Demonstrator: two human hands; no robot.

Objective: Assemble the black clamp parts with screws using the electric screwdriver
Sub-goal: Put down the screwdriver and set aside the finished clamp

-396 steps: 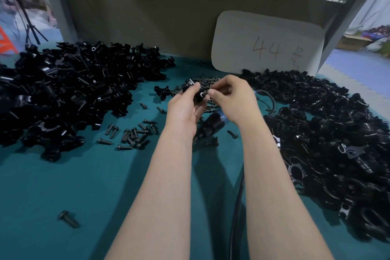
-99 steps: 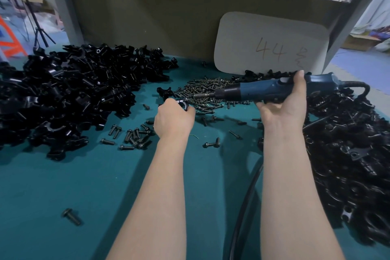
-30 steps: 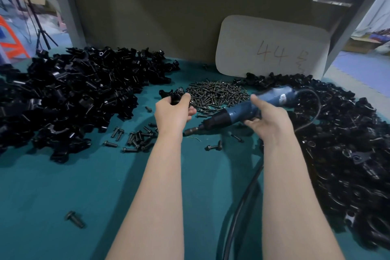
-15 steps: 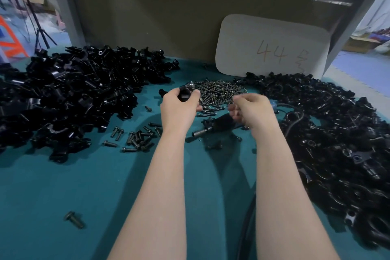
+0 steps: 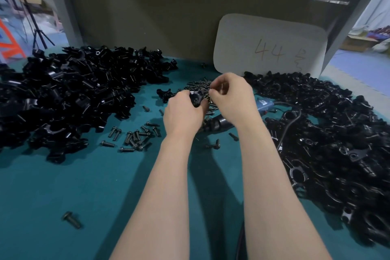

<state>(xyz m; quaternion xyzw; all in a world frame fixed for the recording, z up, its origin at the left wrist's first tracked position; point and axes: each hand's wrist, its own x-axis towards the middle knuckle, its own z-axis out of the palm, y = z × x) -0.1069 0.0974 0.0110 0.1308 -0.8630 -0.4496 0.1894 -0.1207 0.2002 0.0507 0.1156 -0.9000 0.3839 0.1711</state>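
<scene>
left pile (image 5: 63,95), right pile (image 5: 337,143), bare mat (image 5: 95,186) between

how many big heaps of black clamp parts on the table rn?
2. The left heap fills the far left of the table; the right heap runs down its right side. Both run off frame, so more may be hidden. The left hand also grips one clamp part.

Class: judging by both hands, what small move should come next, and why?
Probably set the screw the right hand seems to pinch into the clamp part gripped by the left hand; the electric screwdriver lies unheld on the table.
</scene>
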